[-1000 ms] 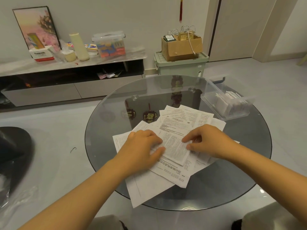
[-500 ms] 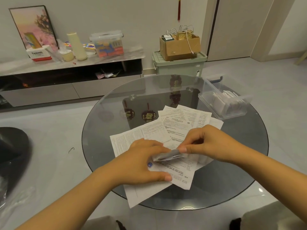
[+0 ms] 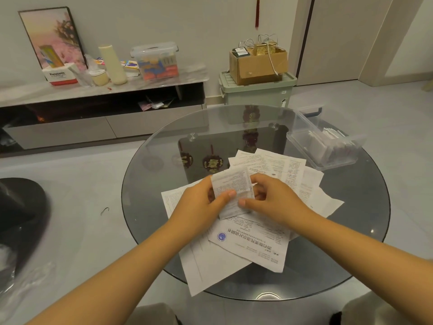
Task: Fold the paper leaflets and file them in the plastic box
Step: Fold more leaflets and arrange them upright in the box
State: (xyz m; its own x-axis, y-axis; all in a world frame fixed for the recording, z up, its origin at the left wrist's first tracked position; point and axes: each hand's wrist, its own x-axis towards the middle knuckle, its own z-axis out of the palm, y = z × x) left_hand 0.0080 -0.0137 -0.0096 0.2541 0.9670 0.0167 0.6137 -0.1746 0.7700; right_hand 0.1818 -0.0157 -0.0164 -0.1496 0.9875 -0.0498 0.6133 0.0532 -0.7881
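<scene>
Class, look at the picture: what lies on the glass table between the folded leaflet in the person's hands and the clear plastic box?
In the head view, unfolded leaflets fan out between the folded leaflet and the plastic box, then a strip of bare glass table.

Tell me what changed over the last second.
Both hands, left hand and right hand, lifted one folded leaflet off the pile and now pinch it upright above it. The loose leaflets, plastic box and glass table stayed put.
</scene>
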